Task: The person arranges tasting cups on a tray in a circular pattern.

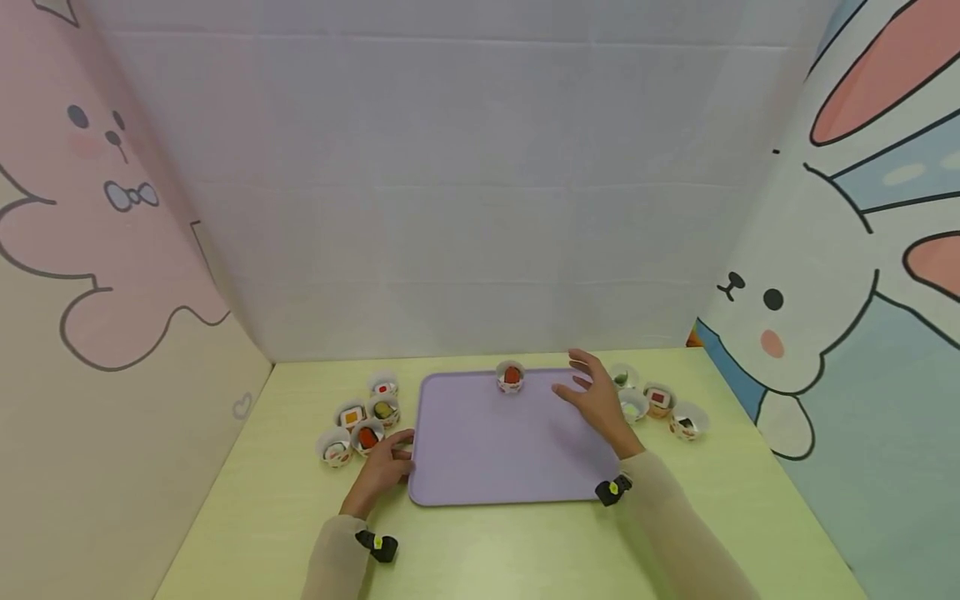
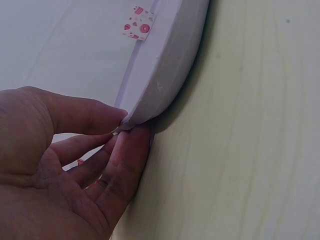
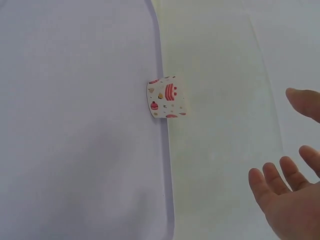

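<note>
A lilac tray [image 1: 487,458] lies on the table. My left hand [image 1: 385,469] pinches its left rim, thumb above and fingers below, as the left wrist view shows along the tray's edge [image 2: 172,65]. One small patterned paper cup [image 1: 511,379], holding something orange-red, stands at the tray's far edge; its printed side [image 3: 167,98] shows cakes and sweets. Right of this cup, my right hand [image 1: 597,402] hovers over the far right part of the tray. Its fingers are spread and loosely bent, with nothing between them [image 3: 292,200].
Several similar cups stand left of the tray, one with an orange-red filling [image 1: 367,437] close by my left hand. Another group, including a brownish cup [image 1: 659,400], stands to the right beyond my right wrist. A white backdrop [image 1: 480,208] rises behind the table [image 1: 510,550].
</note>
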{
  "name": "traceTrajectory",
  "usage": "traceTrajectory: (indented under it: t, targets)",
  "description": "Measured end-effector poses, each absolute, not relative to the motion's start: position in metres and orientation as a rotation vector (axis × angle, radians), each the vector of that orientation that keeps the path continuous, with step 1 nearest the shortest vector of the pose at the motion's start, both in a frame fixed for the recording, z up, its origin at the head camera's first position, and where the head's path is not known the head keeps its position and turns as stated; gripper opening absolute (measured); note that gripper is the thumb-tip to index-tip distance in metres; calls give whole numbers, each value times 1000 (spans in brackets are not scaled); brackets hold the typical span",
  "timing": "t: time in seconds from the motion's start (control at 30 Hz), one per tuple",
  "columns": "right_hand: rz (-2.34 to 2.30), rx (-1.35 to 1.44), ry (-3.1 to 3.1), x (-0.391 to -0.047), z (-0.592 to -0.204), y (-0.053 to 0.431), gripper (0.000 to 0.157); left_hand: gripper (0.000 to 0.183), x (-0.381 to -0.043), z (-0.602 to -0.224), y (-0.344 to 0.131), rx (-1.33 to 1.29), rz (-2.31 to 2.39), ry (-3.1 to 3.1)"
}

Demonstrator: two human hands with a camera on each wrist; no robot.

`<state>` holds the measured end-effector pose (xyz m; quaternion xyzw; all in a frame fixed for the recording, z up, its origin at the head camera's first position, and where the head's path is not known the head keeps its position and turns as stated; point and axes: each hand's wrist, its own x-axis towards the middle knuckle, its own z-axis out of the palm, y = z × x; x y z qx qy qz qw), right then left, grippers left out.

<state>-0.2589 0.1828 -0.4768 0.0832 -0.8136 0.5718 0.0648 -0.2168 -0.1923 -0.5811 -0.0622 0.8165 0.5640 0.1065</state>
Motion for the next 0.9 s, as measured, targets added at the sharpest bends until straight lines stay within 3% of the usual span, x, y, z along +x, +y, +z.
traceTrajectory:
  t: [0.43, 0.9]
  targets:
    - [1635, 188, -2425, -256, -504, 233, 72, 59, -221, -587, -193, -161, 1643, 2430]
    - [1538, 34, -2442, -227, -500, 284, 74, 58, -222, -590, -194, -166, 1632, 2436]
